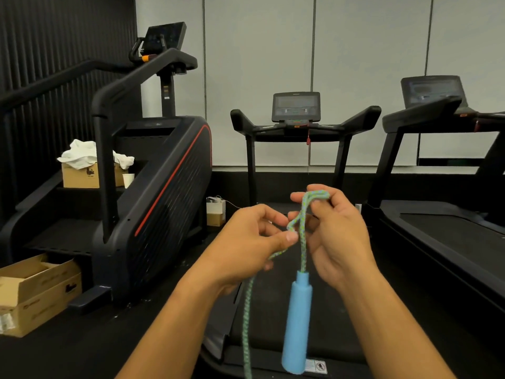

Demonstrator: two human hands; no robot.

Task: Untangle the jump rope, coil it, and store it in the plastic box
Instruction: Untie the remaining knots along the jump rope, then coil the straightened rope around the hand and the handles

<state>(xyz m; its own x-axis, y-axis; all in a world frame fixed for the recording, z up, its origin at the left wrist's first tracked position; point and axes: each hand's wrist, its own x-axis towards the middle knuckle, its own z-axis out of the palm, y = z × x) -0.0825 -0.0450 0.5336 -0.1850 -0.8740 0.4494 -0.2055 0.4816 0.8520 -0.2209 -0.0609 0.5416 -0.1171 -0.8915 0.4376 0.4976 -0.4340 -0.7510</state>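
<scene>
The jump rope [302,242] is a blue-green braided cord with a light blue foam handle [296,321] that hangs straight down below my hands. My right hand [336,236] pinches a folded loop of the cord at its top between thumb and fingers. My left hand [254,242] pinches the cord at a small knot beside that loop, thumb and forefinger closed on it. A long strand drops from under my left hand to the bottom edge of the view. The other handle and the plastic box are out of sight.
A treadmill [297,127] stands straight ahead below my hands, with a second one [448,149] at the right. A stair climber [153,187] fills the left, carrying a cardboard box with white cloth [82,170]. Open cardboard boxes [35,294] lie on the dark floor at lower left.
</scene>
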